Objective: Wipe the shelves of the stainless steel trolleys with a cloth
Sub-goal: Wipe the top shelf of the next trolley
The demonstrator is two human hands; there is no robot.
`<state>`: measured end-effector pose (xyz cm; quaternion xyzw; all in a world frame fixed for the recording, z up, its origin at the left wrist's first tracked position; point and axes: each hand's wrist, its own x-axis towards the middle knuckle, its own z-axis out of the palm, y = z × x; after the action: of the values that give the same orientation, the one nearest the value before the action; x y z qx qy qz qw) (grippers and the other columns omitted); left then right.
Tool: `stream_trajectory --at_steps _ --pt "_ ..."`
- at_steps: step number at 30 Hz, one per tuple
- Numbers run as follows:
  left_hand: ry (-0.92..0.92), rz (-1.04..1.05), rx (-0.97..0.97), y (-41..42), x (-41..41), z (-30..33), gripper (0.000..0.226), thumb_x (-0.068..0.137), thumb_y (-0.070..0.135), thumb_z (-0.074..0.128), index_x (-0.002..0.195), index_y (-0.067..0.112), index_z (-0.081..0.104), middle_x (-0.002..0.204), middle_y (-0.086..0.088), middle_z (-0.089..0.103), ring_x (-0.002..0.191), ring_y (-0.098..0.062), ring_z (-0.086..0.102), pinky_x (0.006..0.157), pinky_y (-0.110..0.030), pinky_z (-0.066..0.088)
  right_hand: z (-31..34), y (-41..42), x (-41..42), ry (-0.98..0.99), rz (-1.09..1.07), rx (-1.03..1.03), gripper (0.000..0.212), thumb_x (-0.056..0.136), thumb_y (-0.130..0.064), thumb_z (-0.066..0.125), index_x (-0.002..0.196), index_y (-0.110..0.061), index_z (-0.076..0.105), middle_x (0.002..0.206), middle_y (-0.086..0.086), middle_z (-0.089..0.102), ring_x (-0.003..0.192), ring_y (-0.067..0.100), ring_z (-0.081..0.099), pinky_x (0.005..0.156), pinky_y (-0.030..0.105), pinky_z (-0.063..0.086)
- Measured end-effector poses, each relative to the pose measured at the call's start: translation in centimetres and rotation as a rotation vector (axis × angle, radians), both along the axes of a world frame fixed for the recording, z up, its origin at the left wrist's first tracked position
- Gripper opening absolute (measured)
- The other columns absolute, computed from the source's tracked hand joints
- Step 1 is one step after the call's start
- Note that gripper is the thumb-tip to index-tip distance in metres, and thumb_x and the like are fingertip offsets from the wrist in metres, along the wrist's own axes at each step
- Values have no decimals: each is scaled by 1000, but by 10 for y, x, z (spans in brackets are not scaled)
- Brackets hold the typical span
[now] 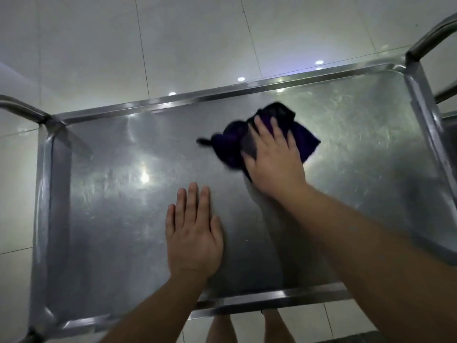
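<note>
while the left hand [194,233] is lying flat and released on the trolley shelf [111,194], bracing near its front edge, the dark cloth [304,139] is sitting right of centre toward the far rim. it is probably soft, light and bunching easily (blurred here), so pressing on top suits it. the right hand [273,159] is pressing it down, fingers spread straight, forearm reaching in from the right.

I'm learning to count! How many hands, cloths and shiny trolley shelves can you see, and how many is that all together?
Hands: 2, the left hand flat on the metal and the right hand pressing on the cloth
Cloths: 1, the dark purple cloth
Trolley shelves: 1, the steel shelf
Total: 4
</note>
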<state>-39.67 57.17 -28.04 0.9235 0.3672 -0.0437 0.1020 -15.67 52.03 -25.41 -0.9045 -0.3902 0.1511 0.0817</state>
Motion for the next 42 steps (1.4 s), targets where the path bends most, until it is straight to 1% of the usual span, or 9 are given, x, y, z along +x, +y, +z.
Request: stream_trajectory --at_steps 7,13,17,20,24,27,31,37,42 --pt "-13 -8 18 2 -5 -7 64 110 45 22 169 26 6 177 1 -1 163 -18 -6 130 -47 3 0 83 46 20 -68 -13 66 105 -50 32 163 -23 14 171 -7 1 157 26 -3 125 51 3" --pt "-33 24 -46 1 -2 -4 64 110 43 23 169 27 6 177 3 -4 162 -15 -10 131 -45 -1 6 -37 -58 39 36 108 61 100 -39 53 156 -22 36 165 -10 30 154 20 20 124 47 18" --pt "-30 -2 -73 2 -5 -1 64 110 41 22 169 26 3 177 1 -6 162 -17 -13 131 -46 -1 12 -136 -150 112 66 48 62 94 -39 60 152 -30 39 163 -16 29 153 14 22 125 38 9" --pt "-18 17 -87 2 -3 2 63 109 45 13 169 28 0 176 3 -9 161 -16 -15 131 -44 -7 21 -192 -195 125 30 55 57 88 -41 53 143 -24 49 149 -11 50 141 12 38 124 28 7" --pt "-6 16 -120 2 -1 7 62 111 43 16 168 30 -5 176 4 -11 161 -16 -16 129 -43 -10 35 -215 -206 73 -89 61 38 89 -44 49 114 -23 68 110 -9 66 107 13 52 108 29 26" --pt "25 13 -156 4 -1 12 63 111 44 15 167 30 -9 175 4 -16 160 -17 -19 128 -41 -15 53 -201 -196 122 -201 -17 23 95 -50 37 96 -37 56 90 -21 51 88 7 46 83 34 38" --pt "50 -10 -247 10 1 21 63 111 45 16 167 31 -11 175 4 -18 160 -17 -21 127 -41 -17 73 -187 -186 231 -252 -72 31 92 -51 33 71 -32 48 67 -14 51 64 5 48 64 39 48" --pt "108 -51 -393 26 5 42 64 112 44 24 169 28 0 176 1 -12 161 -20 -14 127 -40 -12 92 -215 -210 549 -485 -155 40 83 -57 42 72 -23 59 63 -2 64 54 13 60 53 34 48" --pt "106 -107 -438 36 6 66 62 113 38 33 168 18 15 177 -7 2 162 -28 0 131 -42 2 96 -248 -244 633 -666 -200 43 76 -61 42 75 -24 65 63 -9 67 57 7 63 61 33 54"
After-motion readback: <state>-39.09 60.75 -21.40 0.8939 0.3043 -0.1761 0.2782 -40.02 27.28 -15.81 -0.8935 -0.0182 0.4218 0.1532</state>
